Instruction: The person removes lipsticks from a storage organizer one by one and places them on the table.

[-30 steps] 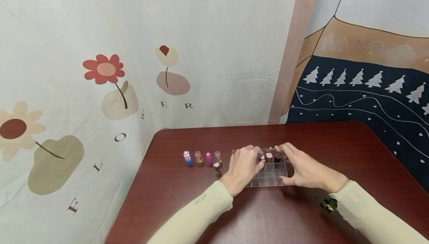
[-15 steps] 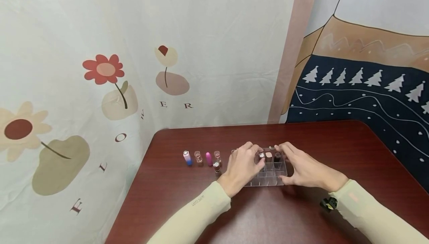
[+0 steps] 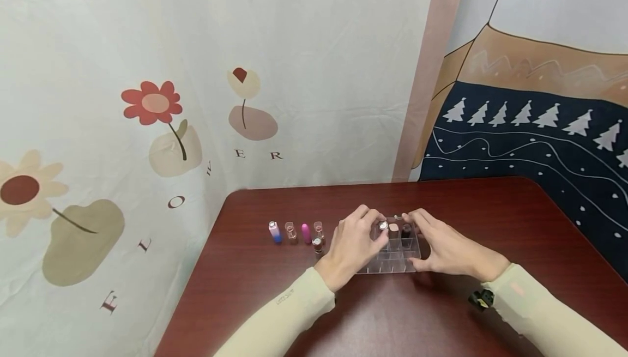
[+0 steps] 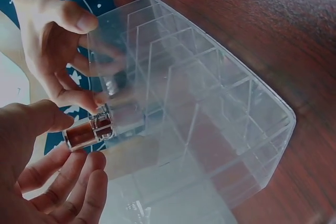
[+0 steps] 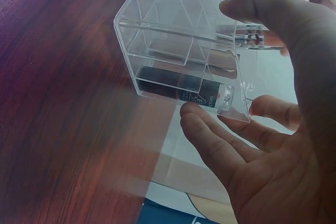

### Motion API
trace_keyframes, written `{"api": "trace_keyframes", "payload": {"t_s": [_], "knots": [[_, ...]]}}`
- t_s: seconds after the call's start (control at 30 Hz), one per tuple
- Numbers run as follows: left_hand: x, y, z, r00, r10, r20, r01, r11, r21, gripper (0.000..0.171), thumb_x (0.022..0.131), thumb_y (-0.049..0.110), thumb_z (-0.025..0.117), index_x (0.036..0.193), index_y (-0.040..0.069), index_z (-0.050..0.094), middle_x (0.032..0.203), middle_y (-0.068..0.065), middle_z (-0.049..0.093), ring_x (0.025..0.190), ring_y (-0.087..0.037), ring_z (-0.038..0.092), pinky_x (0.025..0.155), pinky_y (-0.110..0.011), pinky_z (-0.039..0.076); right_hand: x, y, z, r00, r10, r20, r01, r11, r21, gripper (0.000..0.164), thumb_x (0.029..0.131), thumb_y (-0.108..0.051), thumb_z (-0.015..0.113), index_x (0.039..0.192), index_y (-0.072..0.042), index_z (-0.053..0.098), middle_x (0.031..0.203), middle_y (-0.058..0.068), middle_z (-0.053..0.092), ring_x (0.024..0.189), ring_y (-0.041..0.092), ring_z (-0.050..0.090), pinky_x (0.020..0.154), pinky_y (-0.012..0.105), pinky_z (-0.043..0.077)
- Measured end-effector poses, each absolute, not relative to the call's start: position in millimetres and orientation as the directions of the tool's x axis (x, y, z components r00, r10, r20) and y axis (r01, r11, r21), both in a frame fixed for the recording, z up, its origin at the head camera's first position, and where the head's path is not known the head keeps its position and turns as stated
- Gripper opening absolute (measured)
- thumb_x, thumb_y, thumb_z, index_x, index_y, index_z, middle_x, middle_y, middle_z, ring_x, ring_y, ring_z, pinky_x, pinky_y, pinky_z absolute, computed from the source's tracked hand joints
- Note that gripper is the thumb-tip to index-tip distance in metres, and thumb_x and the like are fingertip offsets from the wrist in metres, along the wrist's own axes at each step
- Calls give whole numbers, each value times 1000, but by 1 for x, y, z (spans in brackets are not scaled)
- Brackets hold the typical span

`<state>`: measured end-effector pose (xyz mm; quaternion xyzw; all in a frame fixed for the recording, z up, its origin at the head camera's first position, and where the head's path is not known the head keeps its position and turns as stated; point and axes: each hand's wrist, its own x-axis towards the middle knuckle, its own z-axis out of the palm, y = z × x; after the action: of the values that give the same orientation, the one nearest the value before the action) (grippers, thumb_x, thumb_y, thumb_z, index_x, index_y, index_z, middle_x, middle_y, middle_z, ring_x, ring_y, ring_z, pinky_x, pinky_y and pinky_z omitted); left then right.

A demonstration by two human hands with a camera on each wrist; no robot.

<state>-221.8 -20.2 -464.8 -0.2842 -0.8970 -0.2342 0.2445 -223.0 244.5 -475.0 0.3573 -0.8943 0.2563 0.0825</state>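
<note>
A clear lipstick organizer (image 3: 392,265) with several compartments stands on the table. My left hand (image 3: 354,242) is over its left part, thumb and fingertips around the outer end of a lipstick (image 4: 84,134) with a clear case and reddish-brown body. The lipstick's other end sits in a back-row compartment. My right hand (image 3: 444,245) grips the organizer's right end, thumb at the near side and fingers at the far side. To the right of the held lipstick stand a beige-topped lipstick (image 3: 393,230) and a dark lipstick (image 5: 173,86) in the same row.
Left of the organizer, several lipsticks stand on the dark red table (image 3: 392,313): a pink-and-blue one (image 3: 275,231), a magenta one (image 3: 306,233), clear-capped ones (image 3: 291,233) and a dark one with a silvery top (image 3: 317,244). A printed cloth (image 3: 319,73) hangs behind.
My left hand has shifted slightly left and up, showing more of the lipstick's round end between its fingers. The right hand and the organizer have stayed in place.
</note>
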Motion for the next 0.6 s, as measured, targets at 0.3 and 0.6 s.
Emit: {"api": "trace_keyframes", "payload": {"t_s": [0.3, 0.6], "knots": [[-214, -23, -456, -688, 385, 615, 658, 689, 305, 17, 98, 19, 93, 112, 16, 83, 101, 0, 74, 78, -7, 67, 70, -17, 55, -222, 245, -477, -736, -592, 329, -677, 617, -402, 77, 80, -14, 101, 143, -5, 58, 139, 11, 67, 110, 23, 80, 97, 41, 71], [-209, -33, -447, -655, 355, 667, 682, 657, 321, 20, 96, 14, 94, 112, 15, 83, 99, 1, 77, 80, -12, 74, 72, -14, 57, -222, 246, -478, -742, -584, 329, -670, 628, -395, 78, 80, -16, 101, 144, -4, 57, 139, 10, 67, 109, 22, 80, 95, 41, 72]]}}
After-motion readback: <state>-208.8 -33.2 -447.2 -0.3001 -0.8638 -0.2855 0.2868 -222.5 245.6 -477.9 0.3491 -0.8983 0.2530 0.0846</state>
